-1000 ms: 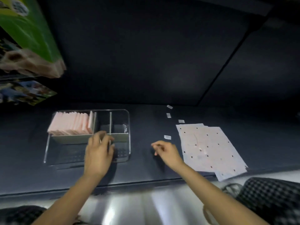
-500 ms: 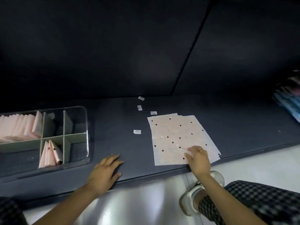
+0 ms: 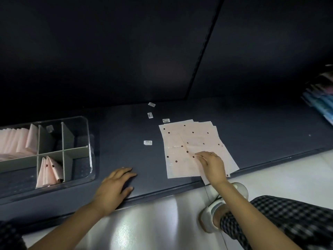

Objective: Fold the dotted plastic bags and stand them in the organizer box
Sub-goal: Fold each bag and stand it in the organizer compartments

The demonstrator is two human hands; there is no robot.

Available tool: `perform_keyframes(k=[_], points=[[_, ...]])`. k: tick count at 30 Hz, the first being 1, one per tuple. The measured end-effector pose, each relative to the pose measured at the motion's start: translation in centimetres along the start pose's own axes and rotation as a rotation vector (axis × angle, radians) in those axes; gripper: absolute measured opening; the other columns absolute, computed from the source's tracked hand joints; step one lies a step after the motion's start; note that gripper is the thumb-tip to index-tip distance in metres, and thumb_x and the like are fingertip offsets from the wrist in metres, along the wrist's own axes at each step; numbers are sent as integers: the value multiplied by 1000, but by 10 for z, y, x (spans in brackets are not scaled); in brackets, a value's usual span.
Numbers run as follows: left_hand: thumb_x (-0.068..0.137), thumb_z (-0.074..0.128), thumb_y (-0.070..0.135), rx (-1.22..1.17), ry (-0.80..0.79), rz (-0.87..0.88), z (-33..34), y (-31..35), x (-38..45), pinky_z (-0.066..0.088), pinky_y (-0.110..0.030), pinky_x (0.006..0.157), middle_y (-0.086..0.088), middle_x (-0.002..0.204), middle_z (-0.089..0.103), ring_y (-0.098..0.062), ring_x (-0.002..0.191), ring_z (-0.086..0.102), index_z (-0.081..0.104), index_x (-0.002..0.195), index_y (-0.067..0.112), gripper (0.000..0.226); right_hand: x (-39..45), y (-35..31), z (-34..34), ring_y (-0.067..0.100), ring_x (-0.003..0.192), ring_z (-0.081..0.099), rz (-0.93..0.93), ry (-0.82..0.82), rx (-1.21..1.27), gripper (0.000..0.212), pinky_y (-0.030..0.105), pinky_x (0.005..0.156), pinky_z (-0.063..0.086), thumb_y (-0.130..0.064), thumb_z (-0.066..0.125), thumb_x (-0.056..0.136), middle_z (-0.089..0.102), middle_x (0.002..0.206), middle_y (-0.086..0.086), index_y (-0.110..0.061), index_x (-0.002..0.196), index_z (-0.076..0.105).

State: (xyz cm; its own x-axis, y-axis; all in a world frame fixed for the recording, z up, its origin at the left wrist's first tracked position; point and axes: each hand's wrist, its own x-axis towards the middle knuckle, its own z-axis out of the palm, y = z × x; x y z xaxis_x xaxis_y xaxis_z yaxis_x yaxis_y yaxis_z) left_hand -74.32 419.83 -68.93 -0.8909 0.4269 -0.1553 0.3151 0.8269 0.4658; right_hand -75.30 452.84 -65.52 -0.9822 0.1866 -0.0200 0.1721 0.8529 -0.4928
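Note:
A stack of flat pink dotted plastic bags (image 3: 182, 141) lies on the dark shelf (image 3: 261, 130) right of centre. My right hand (image 3: 211, 164) rests on the stack's near part, its fingertips touching the top bag; whether they pinch it is unclear. My left hand (image 3: 115, 186) lies flat on the shelf near its front edge, fingers straight, holding nothing. The clear organizer box (image 3: 89, 150) with grey dividers stands at the left. Two or three folded dotted bags (image 3: 48, 169) stand in its front middle compartment. Several folded pink bags (image 3: 18, 141) fill its back left compartment.
Small white barcode stickers lie on the shelf: one (image 3: 147, 142) left of the stack, three behind it (image 3: 150, 115). Colourful packs (image 3: 322, 98) sit at the far right edge. My shoe (image 3: 223, 204) and checked trouser leg (image 3: 281, 224) are below the shelf's front edge.
My left hand left the organizer box and settled on the shelf. My right hand moved right onto the bag stack. Folded dotted bags now show in the front middle compartment.

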Motion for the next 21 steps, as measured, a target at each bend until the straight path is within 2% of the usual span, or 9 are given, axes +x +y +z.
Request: perform_keyframes(k=[3,6,8,11,13,16,18,21], points=[[92,58,35,-31,36,67,-5,15,3,20,-21,113,16,150,28,-8,140,23,34,142,33,56,-13,-46,18,25,91,61,-155,-55,-72,20,28,76,41,-21,55,93,68,94,11,-19,106,71],[85,67,30,-86,55,114,-4,29,6,12,-9,108,15,148,31,-7,138,26,31,145,28,69,-32,-93,40,28,94,59,-269,-237,-178,26,33,79,40,-35,47,96,66,97,11,-25,113,64],[81,72,24,-154,36,97,0,30,4,13,-4,103,12,145,37,-8,134,31,37,142,24,71,-45,-116,49,30,97,58,-361,-364,-193,31,34,79,39,-32,41,99,63,103,15,-23,125,55],[78,74,24,-207,34,25,6,17,-5,26,-10,100,13,134,50,-10,125,41,55,128,23,54,-59,-134,52,33,101,54,-462,-628,-157,32,38,84,42,-21,40,99,60,108,18,-18,131,43],[78,73,30,-176,13,-11,8,6,-9,32,-19,100,15,132,52,-10,122,42,66,115,24,38,-57,-138,50,31,101,54,-423,-688,-103,26,37,80,41,-20,45,97,61,105,16,-18,123,48],[77,76,28,-188,-3,-30,10,-6,-10,32,-14,96,12,131,54,-12,120,45,70,109,19,34,-39,-143,44,27,98,56,-312,-668,-19,14,31,73,38,-23,55,91,64,97,10,-18,103,62],[75,78,25,-254,21,-83,11,-9,-11,36,-15,92,11,125,59,-12,115,51,66,113,20,41,-18,-147,44,24,101,56,-316,-707,-34,16,31,80,41,-23,54,93,66,104,9,-15,101,66],[74,78,24,-372,84,-194,9,-11,-14,44,-20,89,17,111,61,-8,107,58,54,122,30,54,18,-158,52,21,110,52,-358,-799,-109,22,31,91,40,-19,48,97,63,115,7,-11,107,65]])
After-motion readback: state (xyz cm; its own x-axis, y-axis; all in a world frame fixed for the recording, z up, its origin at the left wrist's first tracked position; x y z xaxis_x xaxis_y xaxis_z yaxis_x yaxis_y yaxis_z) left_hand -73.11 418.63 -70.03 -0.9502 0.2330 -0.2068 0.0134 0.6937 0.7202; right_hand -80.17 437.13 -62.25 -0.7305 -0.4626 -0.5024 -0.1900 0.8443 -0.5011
